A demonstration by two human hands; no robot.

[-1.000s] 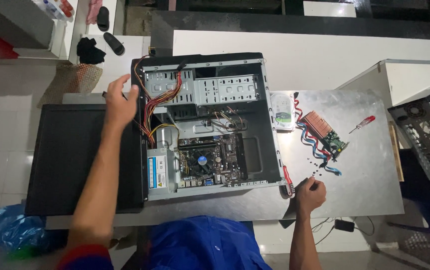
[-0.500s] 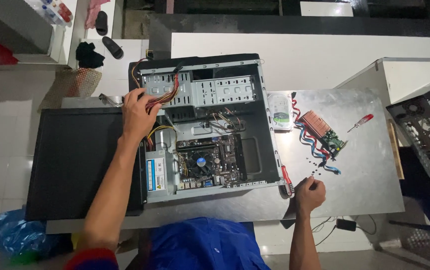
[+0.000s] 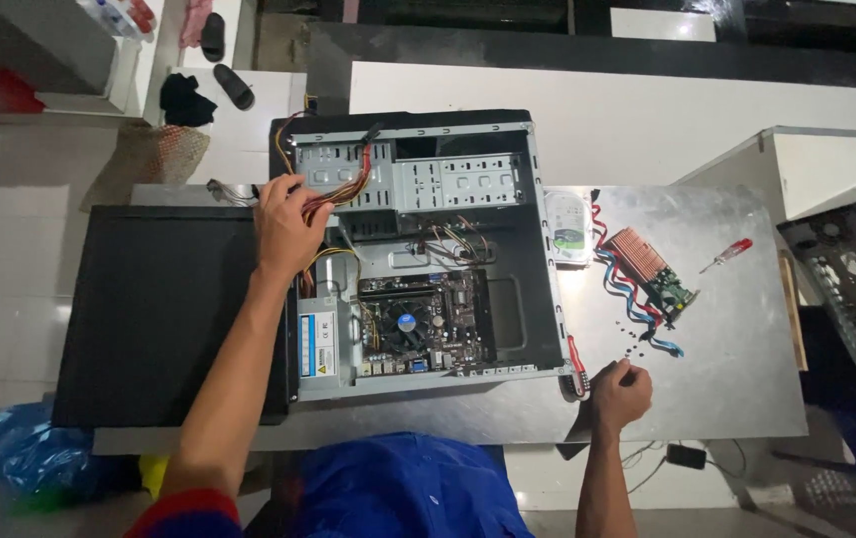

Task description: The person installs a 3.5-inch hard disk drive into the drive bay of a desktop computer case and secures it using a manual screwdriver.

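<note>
An open grey computer case (image 3: 538,249) lies on its side on a metal table (image 3: 737,379), with the motherboard and fan (image 3: 410,321) showing inside. My left hand (image 3: 286,227) rests on a bundle of red and yellow cables (image 3: 343,191) at the case's left wall, fingers curled over them. My right hand (image 3: 619,396) is down on the table right of the case, fingers pinched together beside several small loose screws (image 3: 632,344); what it pinches is too small to tell.
A black side panel (image 3: 159,319) lies left of the case. A hard drive (image 3: 570,234), a copper-finned card (image 3: 652,267) with red and blue cables, and a red screwdriver (image 3: 727,254) lie on the table's right half. Another open chassis (image 3: 847,279) stands at far right.
My left hand has moved right from the case's outer left edge onto the cable bundle inside. My right hand has stayed in place by the screws.
</note>
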